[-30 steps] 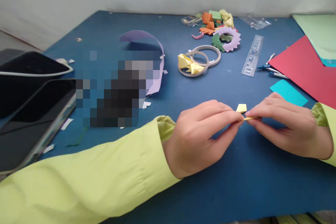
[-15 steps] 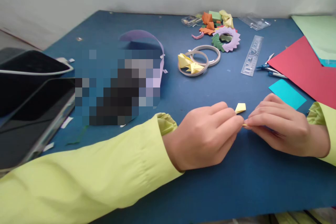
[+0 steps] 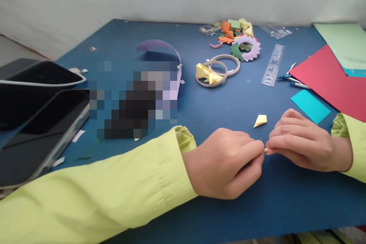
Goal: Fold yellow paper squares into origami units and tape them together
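My left hand [image 3: 228,164] and my right hand [image 3: 303,141] meet above the blue table, fingertips pinched close together. Between them shows a tiny bit of yellow paper [image 3: 267,150]; the fingers of both hands hide most of it. Just beyond the fingertips a folded yellow paper piece [image 3: 260,121], kite-shaped, lies on the table, touched by neither hand. A bright blue paper rectangle [image 3: 310,106] lies behind my right hand.
Two tape rolls [image 3: 225,65] lie farther back, folded yellow pieces [image 3: 210,74] inside one. Behind them are a purple and green paper ring [image 3: 253,47] and orange folded paper [image 3: 226,32]. A clear ruler [image 3: 273,65], red paper [image 3: 328,80], and a purple strip [image 3: 178,55] also lie there.
Both hands have come slightly nearer the front edge, still pinching the yellow paper. The kite-shaped piece, partly covered before, now shows whole. The whole view has shifted a little.
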The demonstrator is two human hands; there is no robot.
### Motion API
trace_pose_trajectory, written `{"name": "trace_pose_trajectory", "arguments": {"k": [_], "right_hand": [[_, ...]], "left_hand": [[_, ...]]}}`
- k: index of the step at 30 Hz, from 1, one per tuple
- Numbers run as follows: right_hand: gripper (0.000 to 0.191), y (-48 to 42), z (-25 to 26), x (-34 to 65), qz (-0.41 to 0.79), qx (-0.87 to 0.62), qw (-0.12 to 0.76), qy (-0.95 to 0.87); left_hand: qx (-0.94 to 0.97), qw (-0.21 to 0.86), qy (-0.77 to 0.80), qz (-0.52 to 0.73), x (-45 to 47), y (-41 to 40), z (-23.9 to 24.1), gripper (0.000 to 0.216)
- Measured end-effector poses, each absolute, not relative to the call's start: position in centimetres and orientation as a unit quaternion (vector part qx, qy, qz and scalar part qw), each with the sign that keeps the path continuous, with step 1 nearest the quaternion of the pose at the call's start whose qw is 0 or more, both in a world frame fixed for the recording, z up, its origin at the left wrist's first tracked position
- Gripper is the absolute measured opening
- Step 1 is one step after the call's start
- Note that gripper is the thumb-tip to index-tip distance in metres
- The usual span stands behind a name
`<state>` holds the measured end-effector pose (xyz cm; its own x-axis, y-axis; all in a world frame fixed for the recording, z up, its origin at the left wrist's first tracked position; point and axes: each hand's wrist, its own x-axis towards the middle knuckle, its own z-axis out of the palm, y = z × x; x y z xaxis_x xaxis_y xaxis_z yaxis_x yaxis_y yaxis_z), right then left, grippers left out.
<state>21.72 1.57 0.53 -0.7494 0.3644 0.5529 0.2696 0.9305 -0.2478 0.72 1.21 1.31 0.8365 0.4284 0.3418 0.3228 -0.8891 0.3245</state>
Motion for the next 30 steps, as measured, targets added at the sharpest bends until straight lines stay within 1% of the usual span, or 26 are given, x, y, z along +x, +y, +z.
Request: {"name": "trace_pose_trajectory", "arguments": {"k": [2,3,5,7,9,12,20,27,30], "right_hand": [[0.006,1.48,0.56,21.66,0.095,-0.184,0.33,-0.921],[0.006,1.45,0.54,21.6,0.104,-0.211,0.342,-0.91],[0.01,1.41,0.42,21.44,0.12,-0.269,0.355,-0.887],[0.014,1.41,0.29,21.29,0.139,-0.287,0.35,-0.881],[0.013,1.42,0.23,21.19,0.164,-0.266,0.335,-0.889],[0.006,1.39,0.3,21.13,0.187,-0.245,0.314,-0.898],[0.007,1.32,0.37,21.32,0.193,-0.223,0.297,-0.908],[0.008,1.45,0.31,21.47,0.194,-0.202,0.292,-0.915],[0.009,1.41,0.3,21.49,0.194,-0.202,0.288,-0.916]], "left_hand": [[0.941,0.173,0.211,0.198,0.72,1.04,1.36,0.029],[0.939,0.168,0.222,0.204,0.71,0.96,1.32,0.029],[0.937,0.112,0.243,0.227,0.71,0.82,1.14,0.029],[0.937,0.036,0.251,0.242,0.72,0.73,0.89,0.028],[0.941,-0.021,0.243,0.235,0.75,0.69,0.68,0.029],[0.949,-0.053,0.226,0.214,0.76,0.74,0.54,0.032],[0.954,0.023,0.222,0.202,0.82,1.05,0.59,0.03],[0.933,0.182,0.224,0.213,0.77,1.36,1.01,0.024],[0.93,0.195,0.23,0.209,0.8,1.43,1.1,0.025]]}}
